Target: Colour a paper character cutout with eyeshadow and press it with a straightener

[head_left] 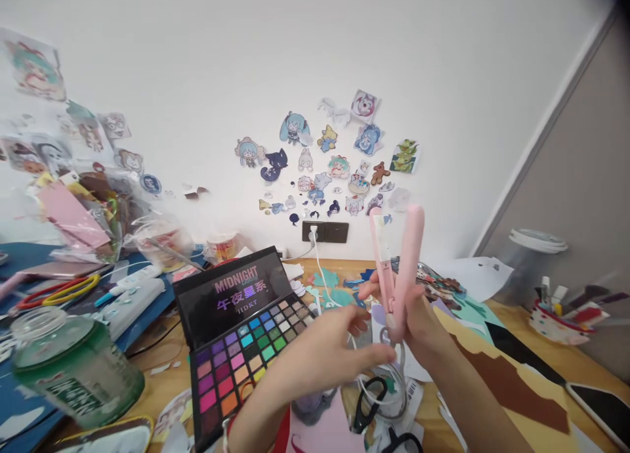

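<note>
A pink hair straightener stands upright in my right hand, its two arms spread apart at the top. The fingers of that hand wrap around its lower part. From its bottom end a white cord runs down in loops onto the desk. My left hand is beside it on the left, fingers apart and thumb reaching toward the straightener's base, with nothing visible in it. Below the hands lie black-handled scissors. An open eyeshadow palette sits partly behind my left forearm.
A green-labelled jar stands at the left beside a power strip. Paper cutouts cover the desk. At the right are a phone, a pen holder and a lidded tub. A plug sits in the wall socket.
</note>
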Motion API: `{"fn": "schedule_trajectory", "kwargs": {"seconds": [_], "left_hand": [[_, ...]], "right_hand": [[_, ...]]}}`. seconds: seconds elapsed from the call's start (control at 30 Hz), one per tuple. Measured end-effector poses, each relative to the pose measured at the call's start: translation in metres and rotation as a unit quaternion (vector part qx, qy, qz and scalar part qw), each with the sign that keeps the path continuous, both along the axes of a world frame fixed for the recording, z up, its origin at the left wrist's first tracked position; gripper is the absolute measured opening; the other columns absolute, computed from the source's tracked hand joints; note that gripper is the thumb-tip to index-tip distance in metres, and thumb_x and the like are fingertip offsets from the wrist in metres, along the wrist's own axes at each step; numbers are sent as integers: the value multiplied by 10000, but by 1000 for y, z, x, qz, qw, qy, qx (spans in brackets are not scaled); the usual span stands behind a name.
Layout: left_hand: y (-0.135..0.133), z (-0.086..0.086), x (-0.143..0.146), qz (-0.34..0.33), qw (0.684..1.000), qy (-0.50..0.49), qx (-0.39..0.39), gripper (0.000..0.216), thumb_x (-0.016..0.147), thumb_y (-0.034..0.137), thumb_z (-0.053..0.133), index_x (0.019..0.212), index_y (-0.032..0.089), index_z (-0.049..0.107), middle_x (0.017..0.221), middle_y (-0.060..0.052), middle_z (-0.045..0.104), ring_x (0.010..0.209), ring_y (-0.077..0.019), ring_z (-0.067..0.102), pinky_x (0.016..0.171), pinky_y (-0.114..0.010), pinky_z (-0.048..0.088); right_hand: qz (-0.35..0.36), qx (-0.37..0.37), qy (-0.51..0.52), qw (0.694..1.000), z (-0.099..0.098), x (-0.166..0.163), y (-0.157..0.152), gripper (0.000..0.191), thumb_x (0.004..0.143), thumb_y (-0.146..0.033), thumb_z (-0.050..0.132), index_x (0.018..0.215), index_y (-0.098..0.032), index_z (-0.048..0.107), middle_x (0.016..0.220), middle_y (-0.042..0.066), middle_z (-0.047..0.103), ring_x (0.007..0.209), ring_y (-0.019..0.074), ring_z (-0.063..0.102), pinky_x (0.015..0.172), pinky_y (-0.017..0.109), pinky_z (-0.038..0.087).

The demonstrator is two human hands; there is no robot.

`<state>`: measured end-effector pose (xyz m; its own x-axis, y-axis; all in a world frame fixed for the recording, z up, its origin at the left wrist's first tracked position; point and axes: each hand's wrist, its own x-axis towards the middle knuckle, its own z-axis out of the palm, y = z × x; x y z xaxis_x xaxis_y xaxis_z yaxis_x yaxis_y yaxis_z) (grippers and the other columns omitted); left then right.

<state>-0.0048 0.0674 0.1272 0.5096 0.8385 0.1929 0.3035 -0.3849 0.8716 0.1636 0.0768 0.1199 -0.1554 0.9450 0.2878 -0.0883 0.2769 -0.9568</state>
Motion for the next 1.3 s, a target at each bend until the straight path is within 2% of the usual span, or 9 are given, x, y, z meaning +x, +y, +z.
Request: {"fn": "schedule_trajectory", "kwargs": {"seconds": [0.13, 0.4, 0.6, 0.7, 0.87, 1.0, 1.1, 1.2, 1.3], "left_hand": [[-10, -8, 18, -28, 999, 26, -22, 292, 773, 444, 560, 874, 173, 601, 825, -54, 644, 727, -207, 596, 640, -302, 453], [-11, 0, 16, -41, 995, 59, 70, 252, 844, 357, 460, 994, 194, 581, 971, -50, 619, 829, -179, 600, 678, -251, 476], [4, -9, 4, 19, 901, 423, 91, 262, 722, 300, 646, 891, 102, 675, 905, -173, 682, 850, -336, 644, 725, -416, 510], [18, -27, 11, 2, 863, 503, 51, 272, 552, 229, 795, 763, 86, 701, 835, -209, 696, 806, -384, 654, 707, -472, 516], [33, -60, 32, -30, 825, 564, 23, 529, 376, 106, 862, 872, 50, 686, 908, -239, 681, 839, -375, 647, 710, -465, 521], [35, -73, 39, -28, 827, 561, 31, 508, 460, 46, 796, 947, 33, 653, 1004, -236, 654, 959, -350, 605, 759, -458, 499], [36, -71, 34, -38, 844, 534, 33, 368, 399, 50, 804, 736, 70, 658, 917, -232, 665, 901, -378, 609, 708, -449, 492], [35, -55, 17, -66, 879, 472, 28, 283, 418, 137, 786, 480, 164, 511, 590, -77, 617, 647, -314, 613, 558, -374, 459], [32, -26, -8, -64, 932, 354, 50, 247, 557, 208, 673, 506, 198, 432, 469, 45, 434, 510, -172, 503, 475, -260, 352]], "right_hand": [[19, -40, 56, 997, -1, -16, -8, 664, 629, -783, 489, 992, -227, 507, 897, 46, 614, 433, 86, 458, 375, 225, 386], [70, -37, -18, 997, 1, -13, -10, 468, 714, -630, 586, 892, -200, 539, 818, 43, 639, 602, 125, 531, 502, 222, 420], [-22, -32, -90, 995, 10, 3, -10, 467, 680, -595, 649, 883, -194, 521, 644, 1, 611, 506, 98, 483, 413, 197, 276], [-12, -38, -98, 994, 13, 13, -10, 459, 717, -597, 612, 905, -196, 495, 594, -38, 555, 403, 56, 392, 421, 212, 278], [44, -44, -109, 992, 11, 27, -9, 445, 747, -608, 572, 910, -213, 448, 546, -102, 370, 381, 30, 272, 388, 191, 212], [103, -61, -88, 989, 9, 28, -8, 504, 736, -674, 517, 931, -216, 440, 572, -101, 351, 383, 22, 230, 387, 190, 178], [122, -77, -57, 988, 11, 25, -9, 525, 753, -699, 457, 938, -208, 466, 593, -91, 344, 398, 24, 206, 404, 200, 169], [127, -89, -22, 988, 13, 23, -10, 517, 803, -682, 384, 980, -207, 483, 620, -76, 362, 398, 30, 209, 411, 214, 171], [106, -97, -5, 990, 15, 21, -10, 483, 858, -631, 331, 992, -199, 500, 608, -72, 371, 376, 25, 190, 405, 222, 144]]}}
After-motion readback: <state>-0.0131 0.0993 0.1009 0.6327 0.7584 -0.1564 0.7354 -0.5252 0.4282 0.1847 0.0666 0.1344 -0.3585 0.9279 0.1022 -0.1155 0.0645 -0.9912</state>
